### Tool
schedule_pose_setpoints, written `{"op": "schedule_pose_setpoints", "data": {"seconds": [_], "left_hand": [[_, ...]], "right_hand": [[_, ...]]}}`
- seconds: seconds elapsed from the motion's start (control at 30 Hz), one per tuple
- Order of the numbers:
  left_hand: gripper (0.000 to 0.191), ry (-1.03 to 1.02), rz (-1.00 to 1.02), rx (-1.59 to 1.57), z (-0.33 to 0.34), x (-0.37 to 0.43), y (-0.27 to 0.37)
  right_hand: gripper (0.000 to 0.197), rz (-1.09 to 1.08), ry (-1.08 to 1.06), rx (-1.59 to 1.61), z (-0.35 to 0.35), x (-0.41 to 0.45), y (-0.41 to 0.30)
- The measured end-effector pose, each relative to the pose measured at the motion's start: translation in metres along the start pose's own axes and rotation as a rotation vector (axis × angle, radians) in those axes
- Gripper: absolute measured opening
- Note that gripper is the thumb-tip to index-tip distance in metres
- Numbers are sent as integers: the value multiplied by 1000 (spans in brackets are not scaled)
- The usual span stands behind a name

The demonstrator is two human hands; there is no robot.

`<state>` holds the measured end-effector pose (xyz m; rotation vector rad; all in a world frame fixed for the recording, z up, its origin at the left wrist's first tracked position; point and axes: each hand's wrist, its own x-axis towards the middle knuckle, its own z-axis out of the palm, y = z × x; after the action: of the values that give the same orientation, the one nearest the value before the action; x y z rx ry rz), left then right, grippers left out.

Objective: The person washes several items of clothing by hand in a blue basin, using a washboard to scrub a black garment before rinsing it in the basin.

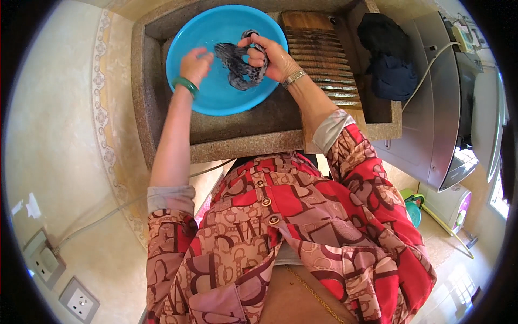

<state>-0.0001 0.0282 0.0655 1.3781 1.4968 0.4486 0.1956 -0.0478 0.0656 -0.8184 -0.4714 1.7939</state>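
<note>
A light-blue plastic basin (pixel 226 99) stands in a stone sink, with a little water in it. My right hand (pixel 273 56), wearing a metal-band watch (pixel 294 78), grips a wet grey-and-black patterned cloth (pixel 232 54). Twisted into a loop, the cloth hangs over the basin's right half. My left hand (pixel 197 65) is over the basin's left side, apart from the cloth. Its fingers are curled and blurred by motion, so whether they are closed is unclear. A green bangle (pixel 185 86) circles that wrist.
Right of the basin, a ridged wooden washboard (pixel 323 60) leans across the stone sink (pixel 251 143). Dark bundled fabric (pixel 388 60) lies over the sink's right wall. A grey appliance (pixel 429 105) stands beyond it, with a white cable (pixel 429 67) running down. A tiled wall (pixel 60 101) borders the left.
</note>
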Motion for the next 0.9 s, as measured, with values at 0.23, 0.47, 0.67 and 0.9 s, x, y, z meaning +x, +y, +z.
{"op": "schedule_pose_setpoints", "data": {"seconds": [0.23,0.47,0.67,0.9], "left_hand": [[51,-362,434,-16,58,-37,-32],[19,87,532,-132,50,-22,-29],[19,153,638,-264,-2,-42,31],[22,-43,537,-680,-20,-51,68]], "right_hand": [[40,59,-150,412,-3,0,1],[37,91,-21,-38,-6,0,-19],[15,46,346,-670,-42,5,-21],[8,17,451,-345,-54,-4,-23]]}}
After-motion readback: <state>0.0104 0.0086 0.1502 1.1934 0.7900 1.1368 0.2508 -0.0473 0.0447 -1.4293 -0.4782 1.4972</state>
